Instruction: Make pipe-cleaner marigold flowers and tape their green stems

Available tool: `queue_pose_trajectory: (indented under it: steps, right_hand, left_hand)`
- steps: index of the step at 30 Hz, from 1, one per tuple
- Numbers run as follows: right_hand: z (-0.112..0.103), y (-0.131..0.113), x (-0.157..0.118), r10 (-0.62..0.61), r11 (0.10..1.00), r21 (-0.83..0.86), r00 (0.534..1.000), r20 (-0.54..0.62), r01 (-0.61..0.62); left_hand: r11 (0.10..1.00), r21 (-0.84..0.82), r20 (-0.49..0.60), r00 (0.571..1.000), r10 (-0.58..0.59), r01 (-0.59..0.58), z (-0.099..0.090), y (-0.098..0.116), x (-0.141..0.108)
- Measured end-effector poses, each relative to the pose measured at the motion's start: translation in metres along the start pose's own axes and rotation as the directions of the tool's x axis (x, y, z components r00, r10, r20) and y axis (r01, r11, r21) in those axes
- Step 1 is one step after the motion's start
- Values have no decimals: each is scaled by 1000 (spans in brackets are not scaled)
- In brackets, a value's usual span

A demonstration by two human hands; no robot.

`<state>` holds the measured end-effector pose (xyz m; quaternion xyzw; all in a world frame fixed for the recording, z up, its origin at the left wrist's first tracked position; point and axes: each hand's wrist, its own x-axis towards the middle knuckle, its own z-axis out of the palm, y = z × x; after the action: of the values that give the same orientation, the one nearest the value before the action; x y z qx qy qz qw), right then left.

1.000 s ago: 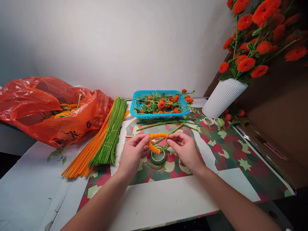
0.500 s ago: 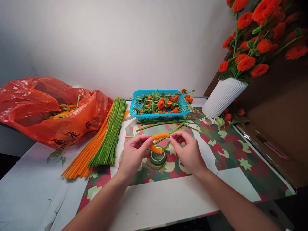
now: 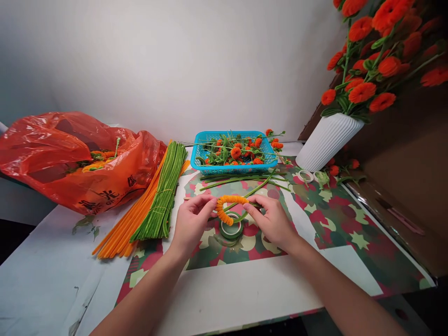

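Note:
Between my two hands is a coiled orange pipe cleaner (image 3: 234, 199), bent into a curve that opens to the right. My left hand (image 3: 196, 217) pinches its left side between thumb and fingers. With thumb and forefinger, my right hand (image 3: 268, 215) grips its upper right end. A green pipe cleaner (image 3: 259, 186) runs slantwise past the orange coil; whether it is joined to it I cannot tell. Below the coil, a roll of green tape (image 3: 231, 229) lies on the patterned mat.
A blue basket (image 3: 236, 169) holds orange flowers and green stems. Left are bundled green pipe cleaners (image 3: 159, 196), orange pipe cleaners (image 3: 121, 233) and a red plastic bag (image 3: 115, 179). At the right stand a white vase (image 3: 327, 142) of orange flowers and a brown cardboard box (image 3: 413, 186).
The orange coil has turned from two nearly parallel strands into a rounder curve. My right hand has shifted slightly left and lower on its end. The whole view has moved slightly.

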<state>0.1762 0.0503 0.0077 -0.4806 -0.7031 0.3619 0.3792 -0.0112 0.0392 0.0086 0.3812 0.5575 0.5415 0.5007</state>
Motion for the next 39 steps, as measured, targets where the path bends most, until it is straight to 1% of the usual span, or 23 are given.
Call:
queue_pose_trajectory:
  steps: [3,6,9,11,14,18,21,24,27,31,33,35,37,39]
  right_hand:
    - [-2,0,1,-34,999,-18,999,22,35]
    - [-5,0,2,-70,996,-54,997,40,72]
    - [-7,1,4,-95,991,-86,994,47,98]
    - [-8,1,4,-92,991,-97,995,47,96]
    - [-9,-1,4,-80,991,-100,996,46,84]
    - [-10,-3,2,-50,993,-106,997,52,56]
    - [-10,-1,2,-27,990,-137,999,37,32]
    - [-11,1,3,1,989,-147,1000,17,1]
    - [-10,2,4,37,992,-118,999,14,-35]
    - [-9,3,4,49,996,-68,999,-7,-49]
    - [-8,4,4,41,998,-54,999,-22,-42]
    - [-8,6,5,35,998,-46,999,-36,-37]
    - [-9,6,5,37,999,-35,999,-38,-38]
    - [-9,7,5,39,999,-21,999,-27,-40]
  left_hand:
    - [997,66,72,997,-33,29,-3,3,0]
    - [992,110,189,979,-79,59,-7,5,3]
    - [986,166,289,955,-63,15,-10,7,4]
    - [979,203,322,946,-38,-30,-10,7,4]
    - [971,227,316,949,4,-80,-12,5,3]
    - [961,243,252,965,71,-134,-14,-1,5]
    - [948,282,218,972,88,-149,-15,-2,5]
    - [934,324,157,982,103,-150,-14,2,5]
    - [909,385,100,986,133,-161,-14,9,5]
    - [879,439,65,983,174,-185,-16,15,6]
    - [881,434,87,982,166,-187,-18,16,7]
    - [897,408,134,983,126,-171,-19,17,8]
    - [913,382,214,975,65,-144,-19,18,8]
    - [911,390,317,949,7,-136,-20,18,8]
